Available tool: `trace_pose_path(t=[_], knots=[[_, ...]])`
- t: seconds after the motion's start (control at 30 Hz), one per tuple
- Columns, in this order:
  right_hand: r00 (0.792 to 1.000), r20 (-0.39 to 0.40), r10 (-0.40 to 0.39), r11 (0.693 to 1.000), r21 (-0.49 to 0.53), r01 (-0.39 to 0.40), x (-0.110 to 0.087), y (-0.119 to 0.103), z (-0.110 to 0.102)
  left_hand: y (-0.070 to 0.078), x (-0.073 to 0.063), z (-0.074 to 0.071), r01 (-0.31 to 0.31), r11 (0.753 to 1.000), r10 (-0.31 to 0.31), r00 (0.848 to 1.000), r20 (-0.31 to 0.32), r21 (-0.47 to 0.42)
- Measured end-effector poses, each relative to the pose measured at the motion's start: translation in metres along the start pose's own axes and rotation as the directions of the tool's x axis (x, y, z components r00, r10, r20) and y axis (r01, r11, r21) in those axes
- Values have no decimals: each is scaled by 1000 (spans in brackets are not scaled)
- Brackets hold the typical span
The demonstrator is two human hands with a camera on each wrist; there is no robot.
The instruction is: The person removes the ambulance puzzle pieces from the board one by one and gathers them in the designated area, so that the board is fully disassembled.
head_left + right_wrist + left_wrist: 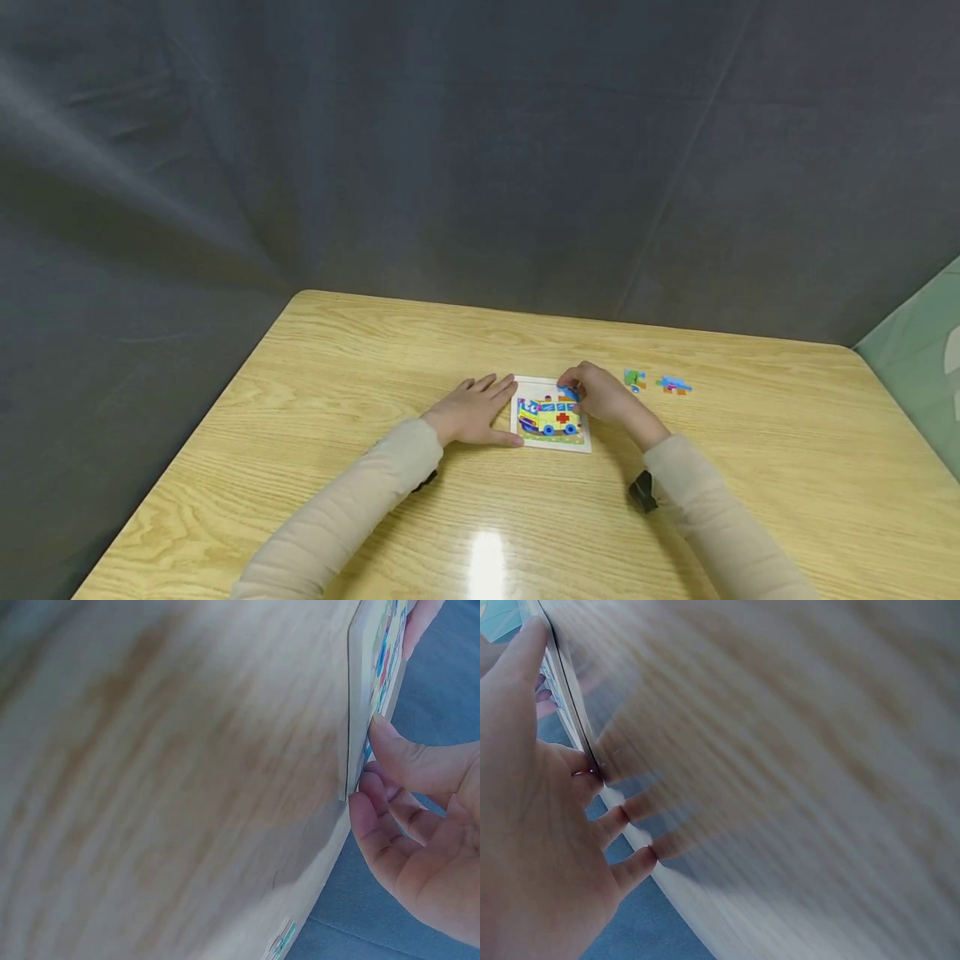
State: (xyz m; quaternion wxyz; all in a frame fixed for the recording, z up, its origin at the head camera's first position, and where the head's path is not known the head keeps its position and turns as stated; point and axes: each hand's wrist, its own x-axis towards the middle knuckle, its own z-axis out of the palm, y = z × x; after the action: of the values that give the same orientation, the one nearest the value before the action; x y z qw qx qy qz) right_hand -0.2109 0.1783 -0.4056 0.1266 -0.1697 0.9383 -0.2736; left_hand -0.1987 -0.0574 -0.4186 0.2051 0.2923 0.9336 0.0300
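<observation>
A white-framed jigsaw puzzle (551, 450) with a yellow ambulance picture lies flat on the table. Its upper left part shows bare white backing. My left hand (472, 412) rests at the left edge of the frame with fingers spread, the thumb near the lower left corner. At the upper right corner, my right hand (602, 396) has its fingers bent over a blue puzzle piece (567, 392), which they partly hide. In the right wrist view, the right thumb (409, 761) touches the picture side while the other fingers curl by the frame's edge.
Loose puzzle pieces lie right of the frame: a green one (634, 378) and a blue and brown group (674, 385). The wooden table (375, 350) ends at a dark curtain (480, 167) behind. Black wrist straps (643, 492) sit under the sleeves.
</observation>
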Motion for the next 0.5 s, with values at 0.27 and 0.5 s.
trace_pose_path(t=[0.27, 0.5], knots=[[1000, 27, 15, 1000, -11, -14, 2, 1, -2, 0, 0, -1, -7, 1000, 7, 1000, 0, 2], [1000, 22, 5, 1000, -16, -5, 2, 4, -2, -1, 0, 1, -6, 1000, 6, 1000, -1, 5]])
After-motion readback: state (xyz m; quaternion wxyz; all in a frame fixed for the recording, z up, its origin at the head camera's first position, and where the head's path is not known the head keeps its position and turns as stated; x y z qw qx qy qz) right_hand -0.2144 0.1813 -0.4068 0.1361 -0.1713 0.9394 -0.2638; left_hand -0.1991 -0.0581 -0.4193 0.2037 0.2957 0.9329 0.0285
